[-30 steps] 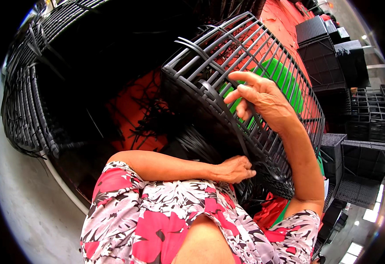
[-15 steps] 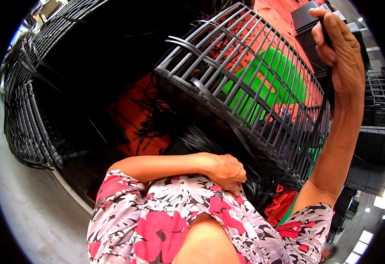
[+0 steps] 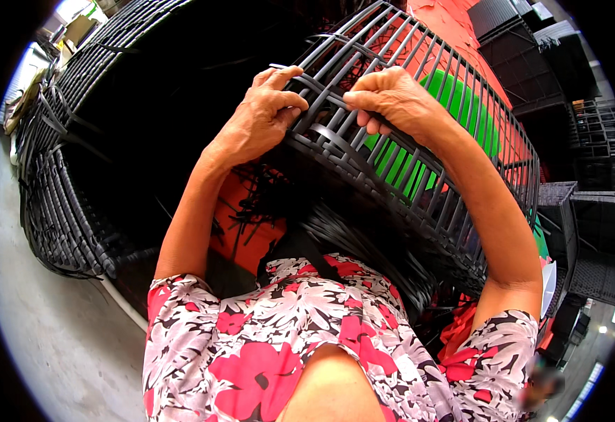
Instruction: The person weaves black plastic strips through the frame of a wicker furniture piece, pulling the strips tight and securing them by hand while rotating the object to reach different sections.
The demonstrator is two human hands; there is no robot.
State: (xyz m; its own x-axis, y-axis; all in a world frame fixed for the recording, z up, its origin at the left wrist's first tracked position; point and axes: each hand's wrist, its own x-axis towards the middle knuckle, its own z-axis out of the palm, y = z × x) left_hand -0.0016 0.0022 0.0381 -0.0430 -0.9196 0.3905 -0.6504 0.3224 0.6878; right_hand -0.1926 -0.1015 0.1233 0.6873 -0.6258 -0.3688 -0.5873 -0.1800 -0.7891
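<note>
A dark grey slatted frame (image 3: 455, 116), partly woven with flat plastic wicker strips, tilts in front of me. My left hand (image 3: 261, 116) is at its near left corner, fingers curled over the edge where a strip crosses the bars. Thumb and forefinger of my right hand (image 3: 395, 102) pinch a dark flat wicker strip (image 3: 332, 98) against the bars, a short way right of my left hand. Its other fingers are loosely bent. The strip's exact path under my fingers is partly hidden.
A large dark woven wicker piece (image 3: 61, 204) stands at the left. Through the bars shows a green object (image 3: 462, 105) on red sheeting (image 3: 448, 24). Loose dark strips (image 3: 363, 239) lie between me and the frame. More woven pieces (image 3: 518, 63) are stacked at the right.
My right hand has come down and left from its raised place onto the frame. My left hand has moved from near my waist up to the frame's corner.
</note>
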